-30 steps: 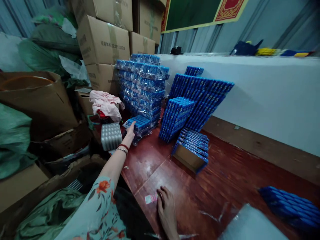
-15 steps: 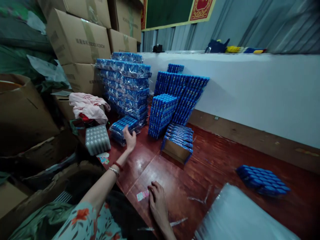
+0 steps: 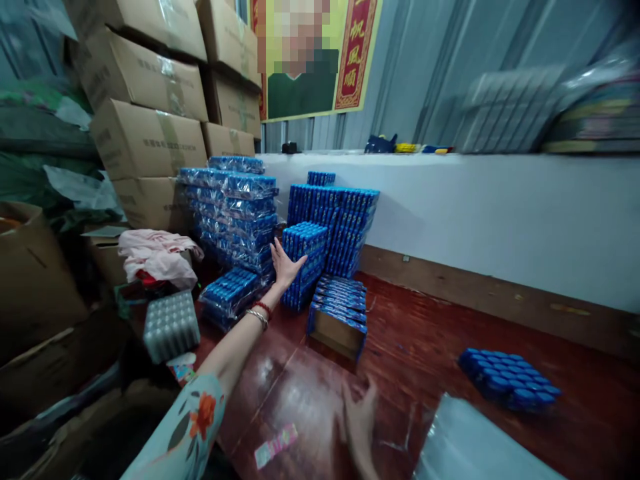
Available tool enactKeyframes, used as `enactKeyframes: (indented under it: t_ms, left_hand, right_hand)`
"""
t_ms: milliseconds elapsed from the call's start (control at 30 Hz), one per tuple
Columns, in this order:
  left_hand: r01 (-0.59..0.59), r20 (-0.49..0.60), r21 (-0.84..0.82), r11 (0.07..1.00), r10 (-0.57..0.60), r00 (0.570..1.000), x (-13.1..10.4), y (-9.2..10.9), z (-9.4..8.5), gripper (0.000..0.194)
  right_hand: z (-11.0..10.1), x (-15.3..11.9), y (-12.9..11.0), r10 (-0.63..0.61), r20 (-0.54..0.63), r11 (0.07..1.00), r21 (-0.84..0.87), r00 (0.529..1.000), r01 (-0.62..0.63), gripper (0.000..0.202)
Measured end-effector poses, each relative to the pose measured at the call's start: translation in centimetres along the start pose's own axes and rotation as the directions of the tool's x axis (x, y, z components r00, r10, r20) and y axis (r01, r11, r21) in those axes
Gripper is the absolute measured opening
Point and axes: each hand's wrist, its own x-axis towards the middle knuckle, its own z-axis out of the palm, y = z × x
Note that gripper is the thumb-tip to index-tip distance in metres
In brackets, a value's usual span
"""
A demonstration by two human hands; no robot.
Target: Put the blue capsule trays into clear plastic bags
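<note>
My left hand point(image 3: 287, 268) reaches far across the table, thumb and fingers spread, in front of the upright stack of blue packs point(image 3: 307, 257). Whether it touches the stack, I cannot tell. Just right of it is an open carton point(image 3: 337, 328) with a row of blue packets in it. My right hand point(image 3: 359, 417) hangs low over the near table, somewhat blurred, its fingers apart and nothing in them. A pink and white label point(image 3: 276, 445) lies on the table to its left.
Shrink-wrapped blue packs point(image 3: 227, 217) are piled at the back left, beside cardboard boxes point(image 3: 150, 143). A clear ridged tray point(image 3: 171, 327) sits at the left edge. At right lie a blue cluster point(image 3: 510, 379) and plastic sheeting point(image 3: 480, 443). A white wall point(image 3: 475, 220) bounds the back.
My left hand has moved from the low wrapped pack to the upright blue stack. The right hand has lifted from beside the label and shifted right. The view has tilted up.
</note>
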Motion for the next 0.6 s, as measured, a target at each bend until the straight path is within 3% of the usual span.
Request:
enactKeyframes:
  t_ms: [67,133,233,300,433,500,600]
  left_hand:
    - [0.067,0.085,0.058,0.996,-0.072,0.994,2.3,1.3,-0.2,0.128]
    - [0.104,0.156,0.096,0.99,-0.119,0.981,3.8,2.2,0.0,0.135]
    - [0.11,0.211,0.14,0.984,-0.139,0.968,5.1,2.9,0.9,0.138]
    - [0.099,0.207,0.155,0.983,-0.13,0.97,5.5,2.9,1.5,0.139]
    - [0.036,0.17,0.174,0.984,-0.066,0.983,5.8,2.2,2.0,0.138]
    - [0.001,0.163,0.201,0.98,-0.035,0.986,5.9,2.0,1.9,0.137]
    - [-0.009,0.127,0.244,0.97,-0.023,0.992,5.9,2.1,1.9,0.134]
  right_hand:
    - [-0.7,4.8,-1.5,-0.073,-0.05,0.985,-0.16,0.996,0.064,0.082]
    - [-1.1,8.5,-3.1,-0.13,0.035,0.927,-0.35,0.991,0.134,0.079]
    - [-1.2,11.2,-4.4,-0.109,0.229,0.795,-0.564,0.967,0.223,0.051]
    - [-1.3,11.7,-4.6,-0.088,0.292,0.731,-0.63,0.952,0.26,0.034]
    - [-1.8,11.6,-4.7,-0.095,0.288,0.746,-0.614,0.953,0.26,0.028]
    - [-2.2,11.4,-4.9,-0.038,0.244,0.835,-0.525,0.969,0.165,0.025]
    - [-2.8,11.3,-4.9,0.088,0.201,0.972,-0.232,0.976,-0.04,0.019]
